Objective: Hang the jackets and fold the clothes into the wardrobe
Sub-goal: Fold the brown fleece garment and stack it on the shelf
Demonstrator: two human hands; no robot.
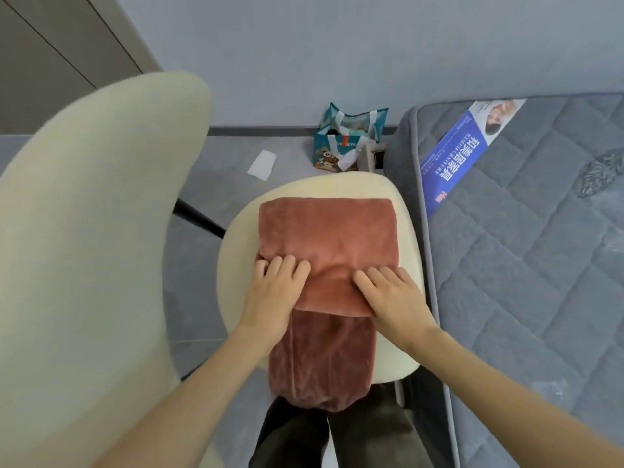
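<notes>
A: Where are the hands?

B: Both are low in the middle of the frame, palms down on the cloth (327, 238). The left hand (273, 292) presses near the cloth's left edge with its fingers slightly bent at the tips. The right hand (388, 298) lies flat with straight fingers at the right edge. Neither clearly grips anything.

A: And the cloth?

B: It is rust-red and velvety, and lies on the cream seat (403, 352). It is folded into a broad rectangle whose upper layer ends in a straight edge just under the palms. A narrower, darker length runs from below that edge over the seat's lower rim and hangs in front of the person's dark trousers (293, 434).

A: What room is there around it?

B: Cream seat shows on all sides of the rectangle, least at the top. The mattress (540, 265) edge runs just beside the seat on the right. A tall cream chair back (94, 231) fills the left, with grey floor (202, 184) and a black leg (199, 217) between the two.

A: Farther out?

B: A white paper (261, 164) lies on the floor above the seat. A patterned bag (344, 140) stands by the wall, and a blue leaflet (459, 157) lies on the mattress.
</notes>
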